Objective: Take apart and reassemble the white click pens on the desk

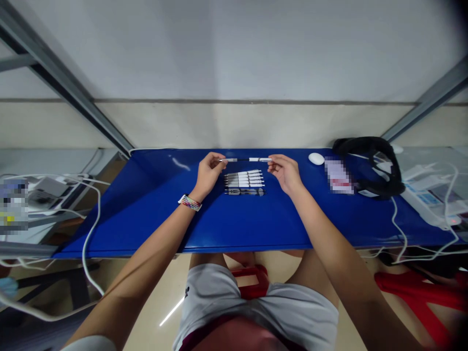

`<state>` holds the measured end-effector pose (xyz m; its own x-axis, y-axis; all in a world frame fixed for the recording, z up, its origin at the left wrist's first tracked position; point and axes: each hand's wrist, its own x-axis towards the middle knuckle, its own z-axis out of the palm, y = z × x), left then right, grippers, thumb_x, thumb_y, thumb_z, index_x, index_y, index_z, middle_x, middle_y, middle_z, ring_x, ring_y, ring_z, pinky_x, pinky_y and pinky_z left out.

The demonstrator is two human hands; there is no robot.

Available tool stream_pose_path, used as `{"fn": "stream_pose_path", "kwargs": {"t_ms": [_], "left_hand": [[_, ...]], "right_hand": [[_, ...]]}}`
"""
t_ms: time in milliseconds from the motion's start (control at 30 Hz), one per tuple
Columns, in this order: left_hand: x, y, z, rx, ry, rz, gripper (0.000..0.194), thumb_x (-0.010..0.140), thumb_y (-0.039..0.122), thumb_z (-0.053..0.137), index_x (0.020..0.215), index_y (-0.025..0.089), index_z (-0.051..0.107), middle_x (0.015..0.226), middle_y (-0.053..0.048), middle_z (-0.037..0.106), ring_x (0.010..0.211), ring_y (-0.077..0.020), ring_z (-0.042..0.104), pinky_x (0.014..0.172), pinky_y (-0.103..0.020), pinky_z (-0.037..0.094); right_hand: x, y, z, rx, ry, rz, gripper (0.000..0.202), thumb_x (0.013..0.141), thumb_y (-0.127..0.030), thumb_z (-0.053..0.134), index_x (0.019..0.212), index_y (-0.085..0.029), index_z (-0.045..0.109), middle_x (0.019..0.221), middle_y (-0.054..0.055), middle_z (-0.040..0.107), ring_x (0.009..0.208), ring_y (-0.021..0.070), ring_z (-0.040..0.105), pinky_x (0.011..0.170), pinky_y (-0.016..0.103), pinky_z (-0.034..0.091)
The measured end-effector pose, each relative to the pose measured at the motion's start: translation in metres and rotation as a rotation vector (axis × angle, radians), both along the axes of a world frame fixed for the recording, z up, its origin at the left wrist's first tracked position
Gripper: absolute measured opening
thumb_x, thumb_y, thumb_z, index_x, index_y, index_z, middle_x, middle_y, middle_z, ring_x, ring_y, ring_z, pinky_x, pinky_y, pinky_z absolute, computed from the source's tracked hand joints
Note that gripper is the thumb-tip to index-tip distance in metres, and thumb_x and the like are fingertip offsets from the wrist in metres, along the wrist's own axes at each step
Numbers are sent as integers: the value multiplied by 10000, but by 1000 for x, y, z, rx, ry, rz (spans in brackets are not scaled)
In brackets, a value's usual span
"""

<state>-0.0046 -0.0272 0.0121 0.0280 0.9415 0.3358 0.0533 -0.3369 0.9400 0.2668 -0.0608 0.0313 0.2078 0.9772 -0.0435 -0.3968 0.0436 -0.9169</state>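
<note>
Both my hands hold one white pen (245, 159) level above the blue table (153, 214). My left hand (209, 171) pinches its left end and my right hand (285, 171) pinches its right end. The pen shows a thin dark middle between two white sections. Just below it, several white pens (243, 179) lie side by side in a row on the table, with a darker printed pen (244, 192) nearest me. A colourful band sits on my left wrist.
A white mouse (316, 158) and a black headset with strap (376, 165) lie at the right. White cables and power strips (435, 204) crowd the right edge; more cables and boxes (47, 187) sit left. Red stools (252, 280) stand under the table.
</note>
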Motion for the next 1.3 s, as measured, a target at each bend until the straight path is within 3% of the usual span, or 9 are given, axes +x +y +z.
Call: {"fn": "stream_pose_path", "kwargs": {"t_ms": [333, 567, 933, 1300], "left_hand": [[-2, 1, -2, 4, -37, -18, 152, 892, 305, 773, 989, 189, 762, 856, -48, 767, 752, -147, 687, 667, -264, 512], [-3, 4, -6, -10, -51, -5, 112, 901, 294, 747, 910, 183, 754, 778, -36, 735, 722, -145, 669, 668, -267, 517], [-4, 5, -5, -31, -14, 13, 278, 899, 461, 786, 857, 192, 733, 739, -29, 711, 669, -138, 628, 664, -284, 514], [-5, 4, -6, -38, -18, 23, 185, 886, 367, 758, 906, 182, 758, 792, -42, 737, 736, -155, 676, 688, -282, 521]], "right_hand": [[1, -1, -4, 10, -55, -13, 145, 724, -270, 829, 843, -192, 801, 721, 22, 715, 657, 130, 633, 671, 274, 555], [4, 1, -5, -32, -41, -75, 119, 725, -228, 753, 829, -178, 783, 682, 14, 696, 600, 119, 621, 611, 252, 529], [8, 3, -4, -112, 2, -178, 44, 741, -180, 720, 779, -202, 723, 623, -13, 640, 556, 116, 594, 537, 228, 519], [11, 6, -7, -107, 13, -186, 50, 738, -183, 709, 774, -189, 743, 628, -11, 643, 546, 108, 594, 526, 222, 518]]}}
